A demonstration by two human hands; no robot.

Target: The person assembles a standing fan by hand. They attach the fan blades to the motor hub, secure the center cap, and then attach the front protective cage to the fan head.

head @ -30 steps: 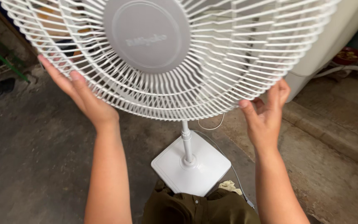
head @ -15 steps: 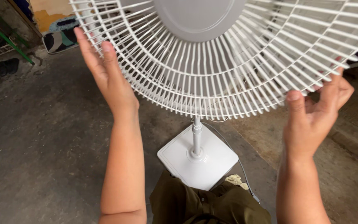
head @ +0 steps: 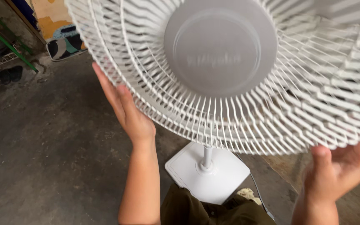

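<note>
White grille [head: 230, 108] fills my view above the base [head: 207, 173], my open left hand [head: 132, 114] flat on its rim, right hand [head: 338, 166] cupped loosely beneath; such loose support could let it slip or tip.

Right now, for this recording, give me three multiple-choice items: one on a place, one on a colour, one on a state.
1. Where is the left hand?
A. flat on the square base
B. against the left edge of the fan grille
C. on the floor

2. What colour is the fan grille?
A. black
B. green
C. white

3. How does the right hand meet the grille?
A. cupped under its lower right rim
B. apart from it, down on the pole
C. pressed on the round centre cap

Answers:
1 B, the palm and fingers lie along the grille's left rim.
2 C, the wires, the square base and the pole are all white.
3 A, the thumb and curled fingers sit beneath the rim.
</note>
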